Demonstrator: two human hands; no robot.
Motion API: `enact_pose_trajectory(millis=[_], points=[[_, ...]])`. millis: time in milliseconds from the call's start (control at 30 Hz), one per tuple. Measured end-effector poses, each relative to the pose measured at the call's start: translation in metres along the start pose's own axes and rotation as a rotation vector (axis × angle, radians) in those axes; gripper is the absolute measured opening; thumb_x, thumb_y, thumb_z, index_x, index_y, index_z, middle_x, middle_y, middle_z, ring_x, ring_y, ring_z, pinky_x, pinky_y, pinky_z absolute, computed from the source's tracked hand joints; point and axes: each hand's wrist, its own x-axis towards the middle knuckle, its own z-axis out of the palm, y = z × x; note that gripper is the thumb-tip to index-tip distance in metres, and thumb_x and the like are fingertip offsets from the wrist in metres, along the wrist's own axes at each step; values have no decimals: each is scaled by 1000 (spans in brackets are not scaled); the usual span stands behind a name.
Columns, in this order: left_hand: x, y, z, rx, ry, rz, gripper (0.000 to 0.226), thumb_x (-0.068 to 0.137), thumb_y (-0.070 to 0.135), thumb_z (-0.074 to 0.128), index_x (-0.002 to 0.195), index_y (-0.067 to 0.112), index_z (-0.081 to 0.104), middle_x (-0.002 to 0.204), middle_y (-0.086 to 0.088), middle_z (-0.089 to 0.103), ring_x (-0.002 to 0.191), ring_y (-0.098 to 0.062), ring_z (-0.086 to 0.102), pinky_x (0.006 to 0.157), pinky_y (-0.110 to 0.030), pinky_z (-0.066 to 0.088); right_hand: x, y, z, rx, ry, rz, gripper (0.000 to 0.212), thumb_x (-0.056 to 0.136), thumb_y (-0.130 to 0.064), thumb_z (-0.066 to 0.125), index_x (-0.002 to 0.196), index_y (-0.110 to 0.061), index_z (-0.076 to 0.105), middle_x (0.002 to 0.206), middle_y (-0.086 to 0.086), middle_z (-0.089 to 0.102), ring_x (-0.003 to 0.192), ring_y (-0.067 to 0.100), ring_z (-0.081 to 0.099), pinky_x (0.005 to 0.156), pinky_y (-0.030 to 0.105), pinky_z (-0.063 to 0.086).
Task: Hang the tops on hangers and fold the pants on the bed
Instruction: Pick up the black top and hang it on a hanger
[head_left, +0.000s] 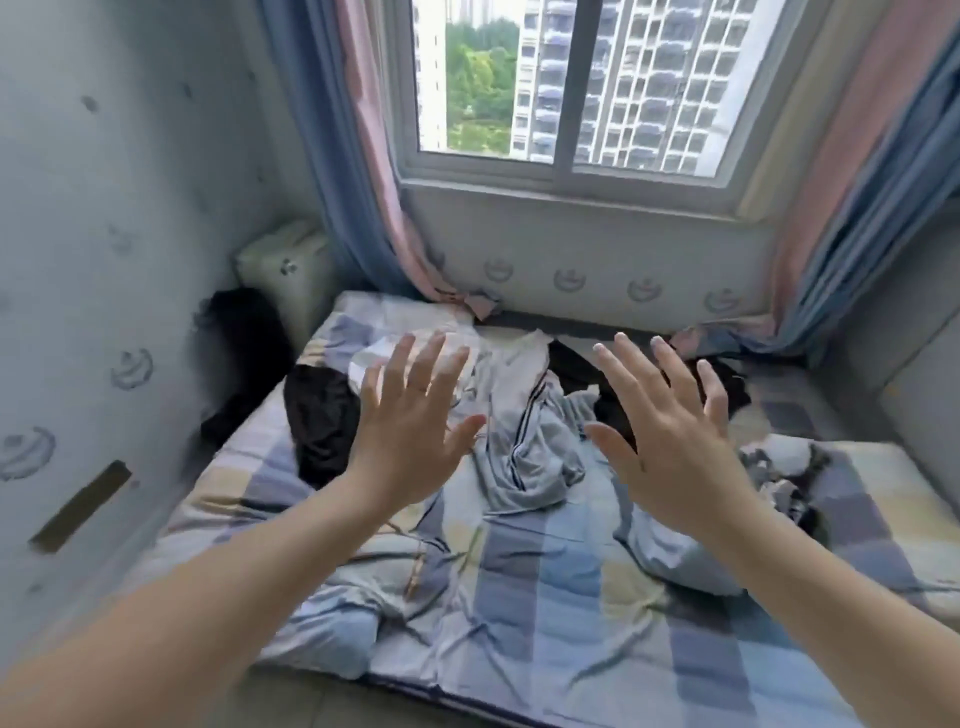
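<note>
Left hand and right hand are held spread and empty, the grey striped garment stretched away between them.

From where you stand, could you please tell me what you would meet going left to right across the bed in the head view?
In order: black garment → left hand → grey striped garment → right hand → black-and-white cloth.
</note>
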Motion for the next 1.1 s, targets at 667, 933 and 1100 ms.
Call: enact_pose_trajectory(millis=[667,933,1100], points=[[-71,-239,217,-153,-618,-519,66,101,62,27,158,32,16,168,3,7,154,-23,-2,121,-48,6,145,-140,307,354,-536,200,67,95,-67,18,158,-43,12,166,-15,14,153,12,6,120,41,3],[-57,-336,323,-207,-870,-479,64,102,58,32,157,30,19,168,2,12,154,-23,3,120,-45,12,192,-183,436,304,-760,400,62,101,-57,33,158,-38,18,165,-12,21,153,15,13,119,45,13],[-44,-377,411,-162,-938,-408,66,100,57,39,157,28,20,168,-1,12,153,-24,5,120,-43,12,216,-190,524,330,-811,430,62,100,-55,36,157,-38,19,164,-13,24,151,13,16,118,44,16]])
